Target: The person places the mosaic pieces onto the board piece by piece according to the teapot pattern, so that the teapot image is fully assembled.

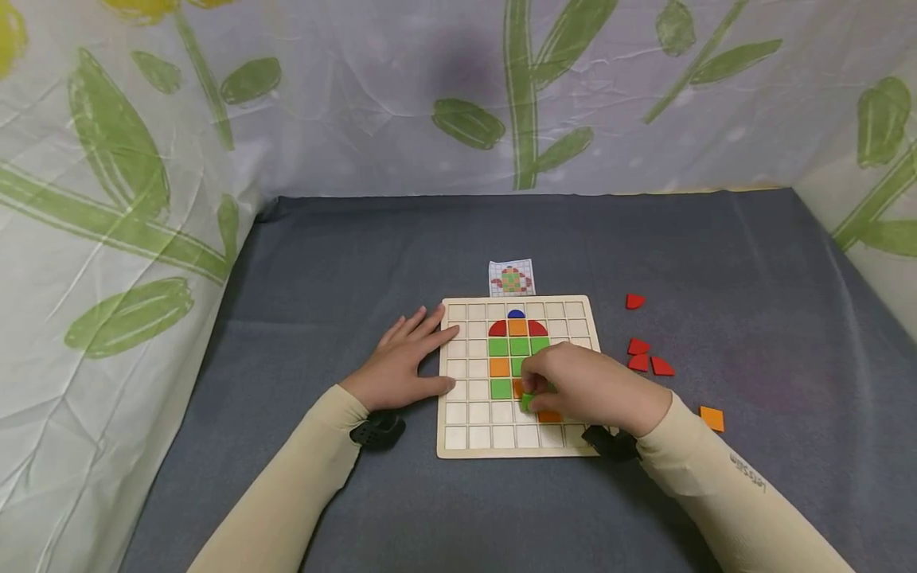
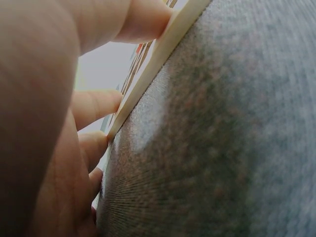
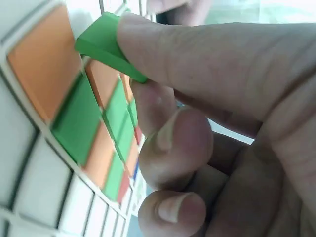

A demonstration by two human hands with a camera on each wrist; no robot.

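The right grip [image 3: 237,94] pinches a tilted green tile [image 3: 109,43] near an orange tile [image 3: 45,61] on a gridded board [image 3: 29,180].

The gridded board [image 1: 458,438] lies on the cloth [image 1: 344,255] before me, the pattern card [image 1: 512,278] just behind it. My left hand [image 1: 401,362] touches its left edge; my right hand [image 1: 591,382] is over it, pinching a square tile [image 3: 106,42]. Set tiles [image 1: 499,347] fill middle cells. Right of the board lie loose tiles [image 1: 662,366].
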